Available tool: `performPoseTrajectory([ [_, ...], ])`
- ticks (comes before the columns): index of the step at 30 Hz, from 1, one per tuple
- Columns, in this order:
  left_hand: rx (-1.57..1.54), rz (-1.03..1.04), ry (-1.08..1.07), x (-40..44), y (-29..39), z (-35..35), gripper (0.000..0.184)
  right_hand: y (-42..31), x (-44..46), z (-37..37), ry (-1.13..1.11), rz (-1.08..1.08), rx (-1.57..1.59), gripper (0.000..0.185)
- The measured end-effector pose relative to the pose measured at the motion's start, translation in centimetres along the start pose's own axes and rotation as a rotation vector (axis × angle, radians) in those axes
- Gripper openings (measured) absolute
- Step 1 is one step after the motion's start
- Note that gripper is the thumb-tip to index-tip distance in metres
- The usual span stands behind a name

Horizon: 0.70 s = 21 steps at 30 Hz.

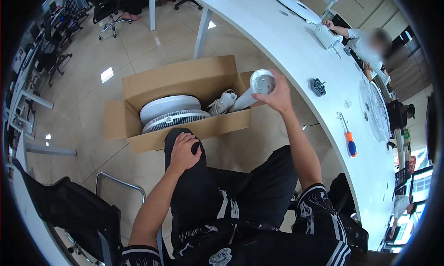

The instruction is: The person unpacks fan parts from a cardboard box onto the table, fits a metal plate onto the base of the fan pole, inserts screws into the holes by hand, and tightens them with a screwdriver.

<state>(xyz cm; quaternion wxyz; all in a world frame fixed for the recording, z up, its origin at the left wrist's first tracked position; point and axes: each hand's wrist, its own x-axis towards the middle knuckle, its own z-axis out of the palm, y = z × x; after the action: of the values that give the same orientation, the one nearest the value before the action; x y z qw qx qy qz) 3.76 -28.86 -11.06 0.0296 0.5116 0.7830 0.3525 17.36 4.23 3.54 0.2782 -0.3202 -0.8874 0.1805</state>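
Note:
My right hand (279, 95) is closed around the upper end of a white fan pole (244, 101). The pole slants up out of an open cardboard box (179, 76), its round end with a holed metal plate (265, 84) facing me. My left hand (185, 151) rests on my knee with curled fingers; a small dark round thing (195, 148) shows between them, too unclear to name. Inside the box lie a white round fan base (169, 106), a fan grille (175, 120) and a bundled white cord (224, 102) beside the pole.
On the white table (296, 53) at right are a screwdriver (350, 144), a dark knob-like part (317, 87), a white fan motor (327, 36) and a clear grille (375, 111). Across it a person's hand (329, 24) touches the motor. A black chair (74, 210) stands at lower left.

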Motion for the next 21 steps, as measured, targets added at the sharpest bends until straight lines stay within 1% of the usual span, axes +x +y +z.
performPoseTrajectory([
  [1, 0.004, 0.005, -0.001, 0.0, 0.0, 0.0, 0.025, -0.2, -0.1, -1.1, 0.046, -0.016, 0.047, 0.096],
  [4, 0.010, -0.005, -0.010, -0.2, -0.1, 0.2, 0.025, -2.0, -1.0, -4.8, 0.023, 0.027, 0.050, 0.099],
  [6, 0.007, -0.007, -0.005, -0.2, 0.1, 0.1, 0.024, -2.6, -2.0, -6.3, 0.035, 0.009, 0.048, 0.100],
  [8, 0.006, -0.012, -0.002, -0.3, 0.1, 0.2, 0.023, -2.9, -3.0, -7.4, 0.060, -0.079, 0.015, 0.099],
  [12, 0.012, -0.021, -0.020, -0.4, 0.1, 0.2, 0.024, -3.1, -5.2, -9.5, 0.072, -0.130, 0.102, 0.096],
  [14, 0.010, -0.018, -0.016, -0.4, 0.1, 0.3, 0.024, -2.9, -6.0, -10.4, 0.161, -0.276, 0.104, 0.098],
  [21, 0.020, -0.007, -0.023, -0.5, 0.4, 0.0, 0.024, -2.8, -13.2, -11.1, 0.166, -0.365, 0.049, 0.102],
])
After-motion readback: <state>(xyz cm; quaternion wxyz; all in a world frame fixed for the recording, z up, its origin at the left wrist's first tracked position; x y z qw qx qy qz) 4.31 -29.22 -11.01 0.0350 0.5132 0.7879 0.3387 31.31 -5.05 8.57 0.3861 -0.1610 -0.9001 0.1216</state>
